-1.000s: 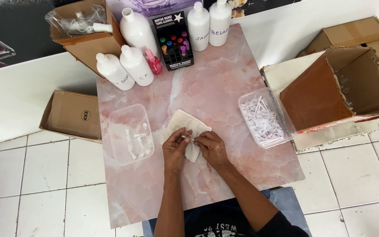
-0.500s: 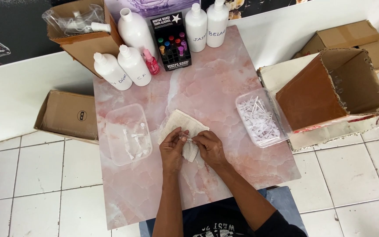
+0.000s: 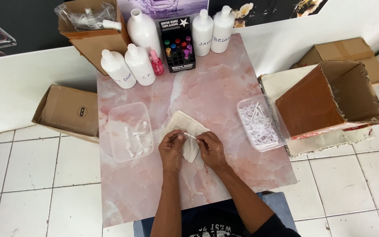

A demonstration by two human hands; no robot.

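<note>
My left hand (image 3: 172,151) and my right hand (image 3: 211,149) meet over a beige cloth (image 3: 185,131) spread on the pink marble table (image 3: 207,92). Between their fingertips they pinch a small clear part with a thin tube (image 3: 186,135); both hands touch it. Left of the hands stands a clear plastic tub (image 3: 129,131) with a few small white parts. To the right a second clear tub (image 3: 262,123) holds several thin white tubes.
Several white bottles (image 3: 139,63), a small pink bottle (image 3: 157,63) and a black display box of vials (image 3: 177,44) line the table's far end. Cardboard boxes stand at the right (image 3: 330,98), the left (image 3: 66,112) and the far left (image 3: 95,26). White tile floor surrounds the table.
The hands stay together over the cloth with only slight finger movement. The view has shifted a little.
</note>
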